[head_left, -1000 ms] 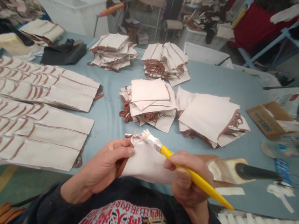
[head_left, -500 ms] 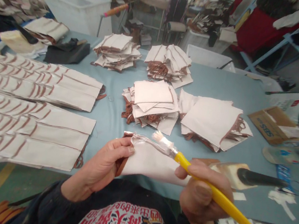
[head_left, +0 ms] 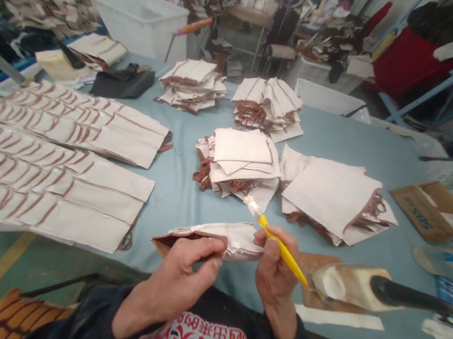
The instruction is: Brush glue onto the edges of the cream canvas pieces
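Observation:
Near the table's front edge lies a cream fabric piece (head_left: pixel 238 235) with a brown inner side showing at its left. My left hand (head_left: pixel 185 275) pinches its brown-trimmed edge between thumb and fingers. A yellow-handled brush (head_left: pixel 283 249) is in my right hand (head_left: pixel 277 273), its whitish bristles pointing up and away over the table. Some fingers of that hand also touch the fabric's right end. To the right, a cut-open container of white paste (head_left: pixel 334 284) with a black handle sticking out rests on a brown board (head_left: pixel 318 265).
Several stacks of cream pieces (head_left: pixel 246 147) with brown ties stand across the blue table (head_left: pixel 364 137). Overlapping rows of similar pieces (head_left: pixel 98 191) cover the left. At the right are a cardboard box (head_left: pixel 417 211) and a white strip (head_left: pixel 340 318). A white bin (head_left: pixel 141 19) stands behind.
The brush has moved away from the fabric's edge, and my right hand has come down to the fabric's right end. My left hand has shifted right along the edge, turning the piece.

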`<state>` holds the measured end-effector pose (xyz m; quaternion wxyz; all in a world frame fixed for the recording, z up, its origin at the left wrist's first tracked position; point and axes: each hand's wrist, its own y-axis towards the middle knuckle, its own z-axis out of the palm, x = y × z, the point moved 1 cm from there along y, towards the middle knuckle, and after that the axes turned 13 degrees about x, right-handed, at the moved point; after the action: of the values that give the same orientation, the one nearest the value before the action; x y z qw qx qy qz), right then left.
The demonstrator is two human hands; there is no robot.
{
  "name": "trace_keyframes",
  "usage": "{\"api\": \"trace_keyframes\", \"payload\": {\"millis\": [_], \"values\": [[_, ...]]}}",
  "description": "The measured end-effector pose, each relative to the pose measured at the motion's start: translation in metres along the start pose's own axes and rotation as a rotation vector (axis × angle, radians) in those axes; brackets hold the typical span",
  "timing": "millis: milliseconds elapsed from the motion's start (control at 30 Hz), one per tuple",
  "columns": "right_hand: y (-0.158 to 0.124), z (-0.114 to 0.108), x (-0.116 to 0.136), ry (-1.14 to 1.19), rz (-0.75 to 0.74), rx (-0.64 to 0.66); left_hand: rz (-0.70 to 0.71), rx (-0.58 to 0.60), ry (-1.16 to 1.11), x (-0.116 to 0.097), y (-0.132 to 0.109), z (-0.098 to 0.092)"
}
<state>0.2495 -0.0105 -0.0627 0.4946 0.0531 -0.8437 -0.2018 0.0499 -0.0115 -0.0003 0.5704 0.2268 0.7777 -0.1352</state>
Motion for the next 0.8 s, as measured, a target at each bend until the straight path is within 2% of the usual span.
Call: {"api": "trace_keyframes", "payload": {"millis": [167,267,433,567,667,800], "values": [[-0.017,0.01,-0.014,0.123,0.071,-0.125,0.291,-0.093,0.129,0.007,-0.009,0.023],[-0.02,0.007,-0.016,0.145,0.118,-0.123,0.315,-0.122,0.168,0.016,-0.015,0.028],[-0.012,0.002,-0.013,0.158,0.181,-0.144,0.151,-0.142,0.107,0.028,-0.027,0.026],[-0.002,0.005,-0.003,0.197,0.194,-0.122,0.03,-0.156,0.089,0.031,-0.034,0.014],[0.001,0.009,0.004,0.2,0.202,-0.128,-0.079,-0.133,0.066,0.035,-0.036,-0.005],[-0.001,0.012,0.007,0.196,0.245,-0.13,-0.181,-0.102,-0.036,0.043,-0.035,-0.044]]}}
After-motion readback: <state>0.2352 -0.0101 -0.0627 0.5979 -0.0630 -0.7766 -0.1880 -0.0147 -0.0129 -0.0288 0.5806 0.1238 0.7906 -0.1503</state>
